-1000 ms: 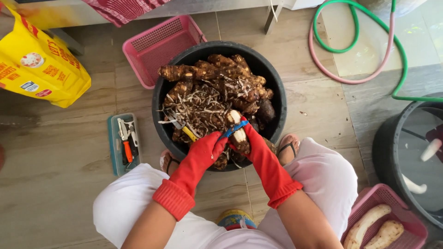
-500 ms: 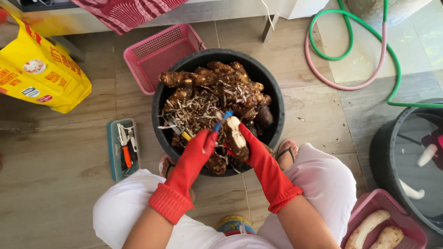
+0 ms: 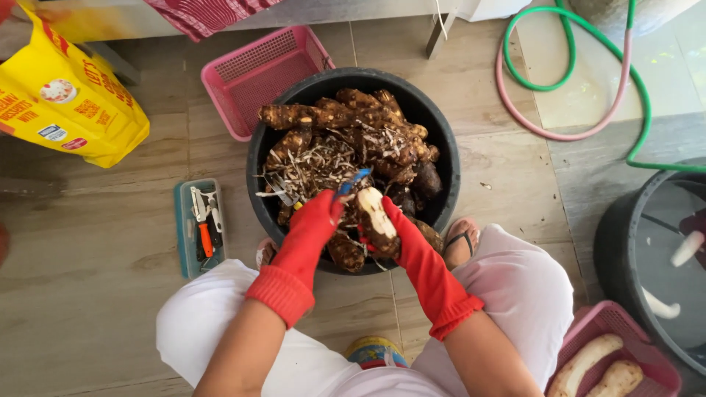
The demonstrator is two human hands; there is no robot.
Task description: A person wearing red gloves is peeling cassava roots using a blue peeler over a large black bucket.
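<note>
A black tub (image 3: 256,158) between my knees holds several brown, unpeeled roots and a heap of peel shavings (image 3: 312,165). My left hand (image 3: 312,220), in a red glove, grips a blue-handled peeler (image 3: 351,181) whose tip points up over the tub. Wearing the same kind of glove, my right hand (image 3: 403,237) holds a partly peeled root (image 3: 376,215), its pale flesh facing up. The peeler sits just left of the root's upper end. Both hands hover over the tub's near side.
An empty pink basket (image 3: 250,70) stands behind the tub, and a yellow bag (image 3: 66,103) lies far left. A teal tray (image 3: 184,228) of small tools lies on the floor at left. Hoses (image 3: 581,81) coil at back right. A dark tub (image 3: 625,220) and a pink basket (image 3: 647,367) of peeled roots sit right.
The peeler has shifted slightly along the root, toward its upper end. Both hands stay over the tub's near side; the view has moved a little.
</note>
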